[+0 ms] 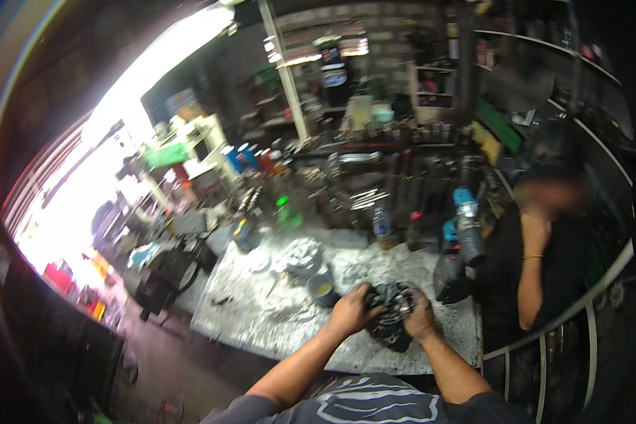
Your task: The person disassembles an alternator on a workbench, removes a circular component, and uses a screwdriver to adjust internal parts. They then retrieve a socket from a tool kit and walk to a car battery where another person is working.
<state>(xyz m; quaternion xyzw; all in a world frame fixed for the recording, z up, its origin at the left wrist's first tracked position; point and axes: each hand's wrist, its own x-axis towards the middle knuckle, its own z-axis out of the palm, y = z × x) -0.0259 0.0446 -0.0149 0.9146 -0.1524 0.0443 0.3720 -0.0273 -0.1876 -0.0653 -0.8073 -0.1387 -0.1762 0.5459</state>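
Above the near part of the metal-topped workbench (261, 321), my left hand (355, 311) and my right hand (421, 318) grip opposite sides of a dark, crumpled bundle that looks like a black rag (389, 333). Small shiny spots show between the hands, perhaps a metal part in the folds; I cannot make out what it is. Fingers of both hands are curled and darkly smudged. Just left of my left hand stands a dark cup (323, 290) with something yellowish inside.
Behind the cup lies a pale crumpled heap (302, 256). Bottles (381, 227) line the bench's back edge, with a blue-and-black tool (468, 226) at its right. Another person (544, 240) is close on the right. A bench vise-like machine (166, 279) is at left.
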